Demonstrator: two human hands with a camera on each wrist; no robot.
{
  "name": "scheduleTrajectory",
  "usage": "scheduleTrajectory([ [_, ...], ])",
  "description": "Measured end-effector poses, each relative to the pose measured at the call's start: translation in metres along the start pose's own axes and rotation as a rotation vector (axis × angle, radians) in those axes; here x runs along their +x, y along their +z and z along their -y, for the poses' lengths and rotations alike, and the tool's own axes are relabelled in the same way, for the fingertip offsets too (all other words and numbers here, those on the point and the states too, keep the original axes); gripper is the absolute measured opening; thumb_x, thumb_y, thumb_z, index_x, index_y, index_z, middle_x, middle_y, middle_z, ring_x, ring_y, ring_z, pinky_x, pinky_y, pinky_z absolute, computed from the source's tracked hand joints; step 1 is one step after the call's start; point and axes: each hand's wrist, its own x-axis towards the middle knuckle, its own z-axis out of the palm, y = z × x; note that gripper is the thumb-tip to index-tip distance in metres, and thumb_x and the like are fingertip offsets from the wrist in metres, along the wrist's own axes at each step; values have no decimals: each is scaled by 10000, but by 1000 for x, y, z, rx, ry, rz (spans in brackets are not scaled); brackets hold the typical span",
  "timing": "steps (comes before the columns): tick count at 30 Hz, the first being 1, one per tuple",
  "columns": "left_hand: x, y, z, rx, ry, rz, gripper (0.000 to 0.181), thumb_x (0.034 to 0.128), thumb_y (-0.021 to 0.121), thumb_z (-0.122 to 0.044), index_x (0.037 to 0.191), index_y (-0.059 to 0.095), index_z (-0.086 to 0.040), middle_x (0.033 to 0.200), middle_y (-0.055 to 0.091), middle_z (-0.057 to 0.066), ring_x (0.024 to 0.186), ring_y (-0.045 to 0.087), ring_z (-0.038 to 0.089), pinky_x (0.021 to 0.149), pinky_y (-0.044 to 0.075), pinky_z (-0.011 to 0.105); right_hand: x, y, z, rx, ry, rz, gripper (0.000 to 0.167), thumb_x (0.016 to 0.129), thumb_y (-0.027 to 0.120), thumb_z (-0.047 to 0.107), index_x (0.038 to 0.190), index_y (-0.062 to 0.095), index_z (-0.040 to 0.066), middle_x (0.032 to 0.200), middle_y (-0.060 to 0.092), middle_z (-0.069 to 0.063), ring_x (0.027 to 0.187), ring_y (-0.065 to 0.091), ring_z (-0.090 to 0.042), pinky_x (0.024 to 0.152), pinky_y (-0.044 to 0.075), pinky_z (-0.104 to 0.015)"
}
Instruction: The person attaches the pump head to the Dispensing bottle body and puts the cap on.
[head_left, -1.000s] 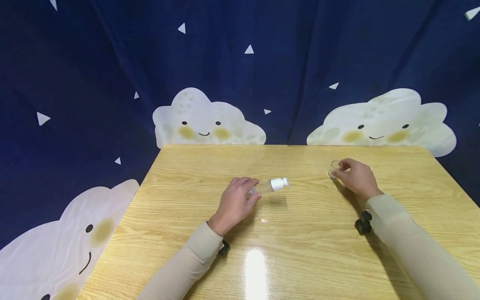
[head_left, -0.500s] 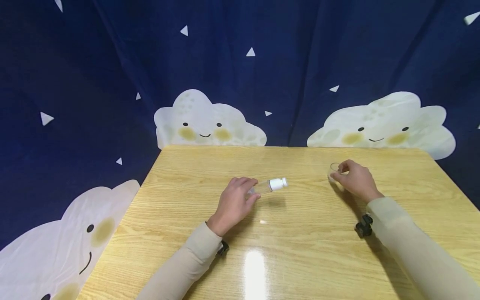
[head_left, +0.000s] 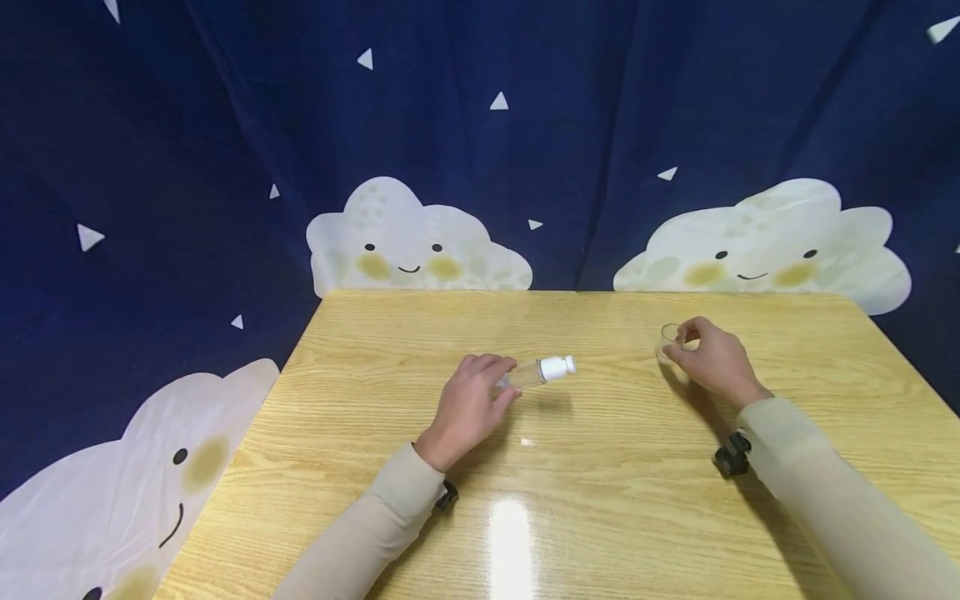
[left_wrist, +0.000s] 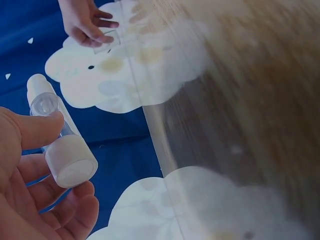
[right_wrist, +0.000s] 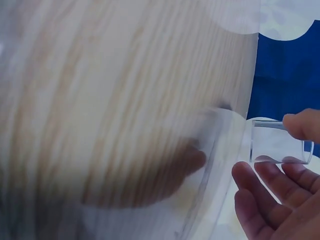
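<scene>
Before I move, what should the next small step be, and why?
I'd probably ease the right hand, holding the clear cylinder, toward the bottle in the left hand: the two are apart, and the bottle's uncovered white top points roughly toward the cylinder.

A draped corner, room type unclear: navy cloth (head_left: 570, 108) with smiling clouds (head_left: 412, 227) and triangles (head_left: 499, 102) borders a wooden tabletop (head_left: 622, 500).
</scene>
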Motion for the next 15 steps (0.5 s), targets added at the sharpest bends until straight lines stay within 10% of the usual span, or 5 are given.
scheduleTrajectory([
  [15, -2, 0, -2, 2, 3, 2, 374, 859, 780, -233, 1187, 701, -71, 1161, 722, 79, 1013, 647, 254, 848, 561, 353, -6, 0, 14, 75, -85, -27, 357, 944, 640, 303, 1104, 543, 0, 1138, 630, -244, 964, 682, -401, 706, 557, -347],
])
